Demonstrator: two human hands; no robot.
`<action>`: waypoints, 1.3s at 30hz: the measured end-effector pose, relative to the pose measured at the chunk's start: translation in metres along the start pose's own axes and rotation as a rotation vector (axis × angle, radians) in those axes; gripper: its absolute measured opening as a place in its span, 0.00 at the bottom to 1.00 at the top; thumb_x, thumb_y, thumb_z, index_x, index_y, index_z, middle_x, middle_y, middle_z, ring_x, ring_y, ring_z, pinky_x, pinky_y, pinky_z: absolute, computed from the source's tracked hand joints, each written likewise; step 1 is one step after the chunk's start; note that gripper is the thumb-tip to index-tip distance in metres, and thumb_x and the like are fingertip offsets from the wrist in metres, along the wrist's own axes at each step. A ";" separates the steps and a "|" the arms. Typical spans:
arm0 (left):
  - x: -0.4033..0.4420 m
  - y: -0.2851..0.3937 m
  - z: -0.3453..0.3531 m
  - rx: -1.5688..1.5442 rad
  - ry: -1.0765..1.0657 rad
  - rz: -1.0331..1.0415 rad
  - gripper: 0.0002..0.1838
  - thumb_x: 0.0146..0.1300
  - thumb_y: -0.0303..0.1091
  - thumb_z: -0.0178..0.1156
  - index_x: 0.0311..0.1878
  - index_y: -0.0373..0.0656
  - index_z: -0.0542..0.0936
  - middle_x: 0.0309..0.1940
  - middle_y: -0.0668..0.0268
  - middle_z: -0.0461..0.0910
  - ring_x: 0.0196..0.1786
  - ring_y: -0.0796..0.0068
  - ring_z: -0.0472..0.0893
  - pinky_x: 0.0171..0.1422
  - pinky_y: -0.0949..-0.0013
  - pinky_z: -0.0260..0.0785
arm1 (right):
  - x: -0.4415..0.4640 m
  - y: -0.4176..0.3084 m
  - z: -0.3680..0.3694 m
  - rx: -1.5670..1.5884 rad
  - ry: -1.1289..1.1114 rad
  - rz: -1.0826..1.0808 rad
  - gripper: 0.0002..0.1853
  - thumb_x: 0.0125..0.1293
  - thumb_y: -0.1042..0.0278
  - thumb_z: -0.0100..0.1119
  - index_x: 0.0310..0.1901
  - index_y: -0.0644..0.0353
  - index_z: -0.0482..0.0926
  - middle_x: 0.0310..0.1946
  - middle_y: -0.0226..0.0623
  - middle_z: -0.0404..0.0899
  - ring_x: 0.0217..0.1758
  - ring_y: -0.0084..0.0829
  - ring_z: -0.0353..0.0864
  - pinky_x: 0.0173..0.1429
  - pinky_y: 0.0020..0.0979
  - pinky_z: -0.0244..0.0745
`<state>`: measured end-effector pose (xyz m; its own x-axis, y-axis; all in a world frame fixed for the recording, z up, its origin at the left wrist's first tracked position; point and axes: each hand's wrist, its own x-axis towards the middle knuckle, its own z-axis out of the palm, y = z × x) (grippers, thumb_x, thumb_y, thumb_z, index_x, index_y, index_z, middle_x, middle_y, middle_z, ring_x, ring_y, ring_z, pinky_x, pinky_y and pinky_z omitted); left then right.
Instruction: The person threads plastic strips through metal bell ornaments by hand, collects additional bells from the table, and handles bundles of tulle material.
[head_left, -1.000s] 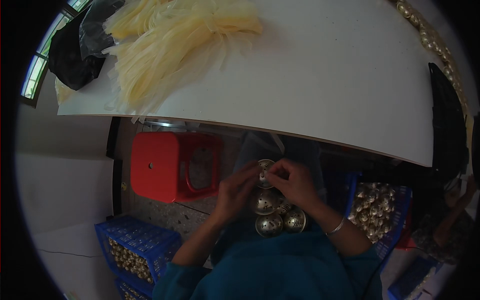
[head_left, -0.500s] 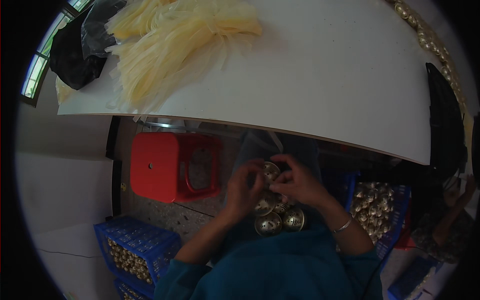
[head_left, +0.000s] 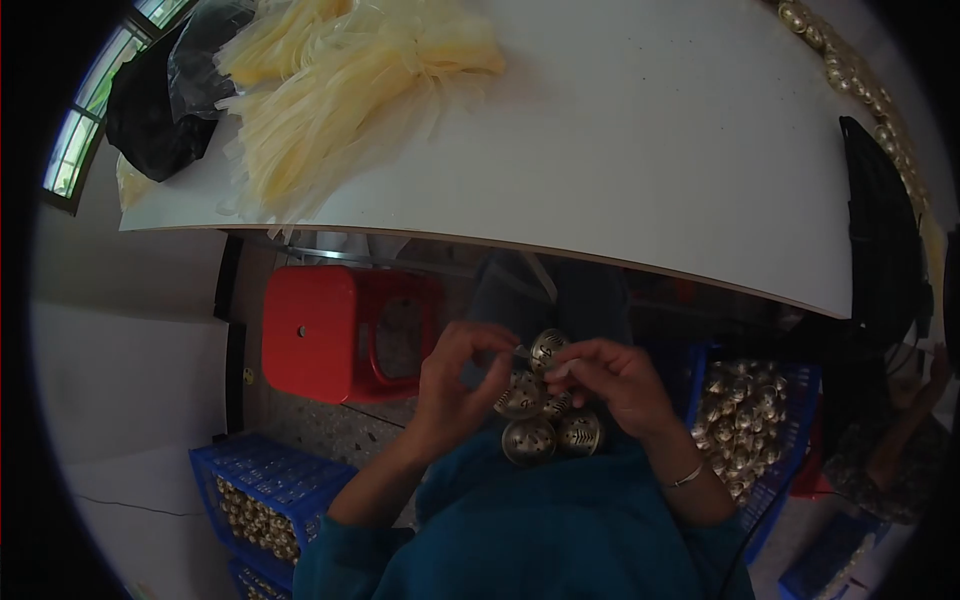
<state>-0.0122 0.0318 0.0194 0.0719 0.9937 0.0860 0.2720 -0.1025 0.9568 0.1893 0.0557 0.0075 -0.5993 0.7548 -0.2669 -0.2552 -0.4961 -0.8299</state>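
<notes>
Several round metal balls with cut slots and holes rest in a cluster on my lap, with one metal ball [head_left: 528, 441] at the bottom. The topmost ball [head_left: 547, 349] sits between my two hands. My left hand [head_left: 462, 385] is left of the cluster, thumb and forefinger curled toward a small strip at the topmost ball; what the fingertips pinch is too small to name. My right hand [head_left: 612, 380] is closed at the right side of that ball, its fingertips bent over something hidden.
Yellow tulle [head_left: 350, 100] and a black bag [head_left: 160, 115] lie on the white table [head_left: 640, 150]. A red stool [head_left: 310, 335] stands at left. Blue crates [head_left: 275, 480] hold metal balls, as does a crate at right [head_left: 742, 420]. Another person's arm [head_left: 905, 430] shows far right.
My left hand has moved away to the left from the topmost ball. My right hand has shifted slightly right and down. The camera view has shifted a little.
</notes>
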 end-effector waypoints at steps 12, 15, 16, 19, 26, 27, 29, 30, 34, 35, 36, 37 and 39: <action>0.009 0.011 0.005 0.143 0.007 0.225 0.08 0.47 0.18 0.60 0.32 0.40 0.76 0.38 0.62 0.76 0.37 0.75 0.76 0.35 0.75 0.69 | 0.016 0.004 0.028 -0.071 0.182 0.062 0.09 0.64 0.68 0.49 0.41 0.63 0.75 0.23 0.30 0.76 0.21 0.15 0.71 0.24 0.14 0.66; 0.009 0.006 0.009 -0.048 0.074 0.127 0.08 0.47 0.19 0.60 0.31 0.40 0.75 0.35 0.63 0.77 0.33 0.79 0.75 0.33 0.77 0.68 | 0.016 0.002 0.025 -0.374 0.228 -0.217 0.11 0.63 0.69 0.50 0.44 0.65 0.75 0.26 0.31 0.76 0.26 0.18 0.74 0.33 0.16 0.70; 0.009 0.008 0.010 -0.087 0.103 0.123 0.07 0.47 0.19 0.60 0.31 0.40 0.75 0.35 0.64 0.77 0.32 0.81 0.75 0.32 0.78 0.68 | 0.015 -0.009 0.023 -0.737 0.288 -0.444 0.12 0.63 0.70 0.51 0.45 0.65 0.74 0.28 0.32 0.76 0.30 0.18 0.75 0.37 0.17 0.70; 0.011 0.008 0.008 -0.084 0.076 0.160 0.07 0.50 0.17 0.57 0.33 0.37 0.73 0.36 0.62 0.75 0.34 0.81 0.74 0.35 0.79 0.68 | 0.023 -0.015 0.021 -0.920 0.208 -0.559 0.11 0.62 0.71 0.51 0.45 0.65 0.75 0.31 0.32 0.77 0.33 0.18 0.75 0.39 0.18 0.70; 0.018 0.015 0.000 0.263 0.099 0.287 0.10 0.52 0.17 0.55 0.39 0.37 0.75 0.38 0.59 0.75 0.36 0.76 0.77 0.37 0.77 0.72 | 0.025 -0.007 0.022 -0.352 0.096 -0.132 0.09 0.63 0.68 0.52 0.39 0.65 0.77 0.25 0.30 0.76 0.28 0.16 0.74 0.35 0.19 0.69; 0.018 0.021 -0.002 0.264 0.096 0.289 0.10 0.52 0.17 0.55 0.39 0.37 0.75 0.38 0.59 0.75 0.36 0.76 0.77 0.37 0.77 0.72 | 0.026 -0.008 0.021 -0.350 0.098 -0.134 0.09 0.63 0.68 0.52 0.39 0.65 0.77 0.25 0.30 0.76 0.28 0.16 0.74 0.35 0.19 0.69; 0.018 0.028 -0.006 0.519 0.049 0.397 0.14 0.48 0.20 0.59 0.40 0.41 0.77 0.31 0.62 0.78 0.30 0.69 0.78 0.30 0.72 0.71 | 0.026 -0.012 0.019 -0.397 0.073 -0.027 0.09 0.63 0.69 0.51 0.38 0.64 0.77 0.23 0.29 0.76 0.28 0.15 0.73 0.34 0.19 0.69; 0.019 0.028 -0.008 0.518 0.047 0.395 0.14 0.48 0.20 0.59 0.40 0.41 0.77 0.31 0.62 0.78 0.30 0.69 0.78 0.30 0.72 0.71 | 0.026 -0.011 0.018 -0.396 0.074 -0.025 0.09 0.63 0.69 0.51 0.38 0.64 0.77 0.23 0.29 0.76 0.28 0.15 0.73 0.34 0.19 0.69; 0.023 0.016 -0.013 0.453 -0.228 0.429 0.16 0.53 0.21 0.57 0.47 0.37 0.75 0.31 0.57 0.78 0.30 0.66 0.79 0.33 0.69 0.74 | 0.031 -0.018 0.010 -0.444 -0.085 -0.004 0.10 0.63 0.66 0.50 0.34 0.63 0.77 0.20 0.28 0.75 0.25 0.14 0.71 0.30 0.19 0.66; 0.024 0.012 -0.013 0.409 -0.253 0.421 0.15 0.52 0.21 0.57 0.45 0.36 0.75 0.30 0.57 0.78 0.29 0.65 0.79 0.32 0.70 0.73 | 0.032 -0.020 0.009 -0.464 -0.146 0.036 0.09 0.62 0.66 0.50 0.33 0.63 0.76 0.20 0.28 0.75 0.24 0.13 0.71 0.30 0.19 0.66; 0.025 0.015 -0.013 0.408 -0.256 0.421 0.15 0.52 0.21 0.57 0.45 0.36 0.75 0.30 0.57 0.78 0.29 0.65 0.79 0.32 0.70 0.73 | 0.032 -0.021 0.009 -0.463 -0.143 0.036 0.09 0.62 0.66 0.50 0.33 0.63 0.76 0.20 0.28 0.75 0.24 0.13 0.71 0.30 0.19 0.66; 0.026 0.020 -0.013 0.437 -0.253 0.389 0.12 0.50 0.22 0.57 0.41 0.37 0.75 0.29 0.59 0.78 0.30 0.64 0.79 0.31 0.68 0.73 | 0.033 -0.021 0.009 -0.421 -0.159 0.027 0.09 0.62 0.67 0.50 0.33 0.63 0.76 0.20 0.27 0.75 0.25 0.13 0.71 0.30 0.19 0.66; 0.027 0.021 -0.013 0.462 -0.250 0.356 0.10 0.49 0.22 0.56 0.37 0.37 0.76 0.29 0.60 0.78 0.30 0.63 0.80 0.30 0.66 0.73 | 0.033 -0.019 0.008 -0.379 -0.172 0.020 0.09 0.62 0.67 0.50 0.33 0.63 0.76 0.21 0.27 0.75 0.25 0.13 0.71 0.30 0.19 0.67</action>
<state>-0.0165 0.0569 0.0455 0.4415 0.8599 0.2562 0.5720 -0.4897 0.6580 0.1685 0.0864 0.0186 -0.7275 0.6478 -0.2260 0.0362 -0.2927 -0.9555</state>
